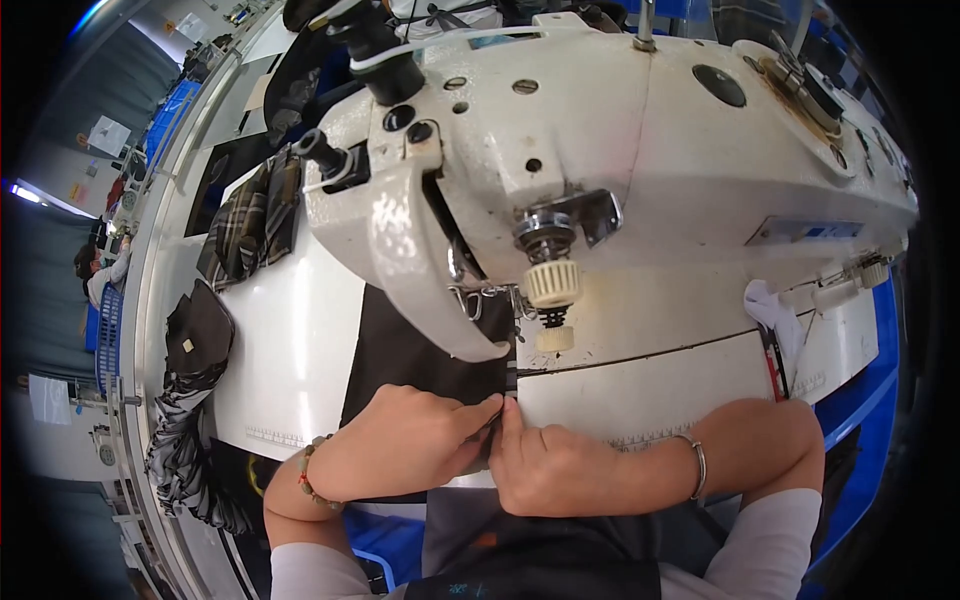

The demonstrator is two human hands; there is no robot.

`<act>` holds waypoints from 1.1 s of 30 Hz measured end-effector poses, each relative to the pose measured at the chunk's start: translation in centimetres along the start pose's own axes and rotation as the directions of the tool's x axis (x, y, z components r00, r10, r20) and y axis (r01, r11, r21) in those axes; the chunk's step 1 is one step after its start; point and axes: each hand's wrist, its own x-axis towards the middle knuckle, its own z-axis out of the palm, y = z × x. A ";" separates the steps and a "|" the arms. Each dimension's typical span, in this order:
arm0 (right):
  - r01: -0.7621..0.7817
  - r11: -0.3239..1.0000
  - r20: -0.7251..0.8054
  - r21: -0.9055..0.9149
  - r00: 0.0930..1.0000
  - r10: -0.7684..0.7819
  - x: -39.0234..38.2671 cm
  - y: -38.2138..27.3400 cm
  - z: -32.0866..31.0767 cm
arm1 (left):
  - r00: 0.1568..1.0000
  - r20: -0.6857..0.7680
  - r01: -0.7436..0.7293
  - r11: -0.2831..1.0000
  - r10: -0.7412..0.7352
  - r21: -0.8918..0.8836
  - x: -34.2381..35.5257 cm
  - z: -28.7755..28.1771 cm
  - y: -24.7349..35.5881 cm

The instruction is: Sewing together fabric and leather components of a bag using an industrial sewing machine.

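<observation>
A white industrial sewing machine fills the upper middle, with a dark fabric piece lying under its needle area. My left hand is closed on the fabric's near right edge, index finger and thumb meeting there beside a bead bracelet at the wrist. My right hand pinches the same edge just to the right, fingertips almost touching those of the left, with a metal bangle on that wrist. The folded edge between the fingertips is partly hidden by the fingers.
Plaid fabric and a pile of dark and grey pieces lie on the left of the white table. A white cloth lies at right near thin tools. A person works at far left.
</observation>
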 end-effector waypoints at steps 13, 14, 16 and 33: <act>0.022 0.999 0.021 0.037 1.000 -0.023 -0.1 -0.4 -0.4 | 0.972 -0.177 -0.150 0.988 0.152 0.029 0.3 0.4 0.1; 0.014 0.999 0.019 0.039 1.000 -0.015 -0.1 -0.4 -0.4 | 0.972 -0.178 -0.148 0.989 0.151 0.026 0.3 0.5 0.0; 0.010 0.999 0.018 0.043 1.000 -0.011 0.0 -0.4 -0.4 | 0.975 -0.176 -0.141 0.990 0.138 -0.005 0.3 0.7 -0.1; -0.053 0.995 0.007 -0.083 0.999 0.053 0.4 1.8 1.6 | 0.917 -0.385 -0.061 0.991 0.104 0.121 3.1 1.9 -2.4</act>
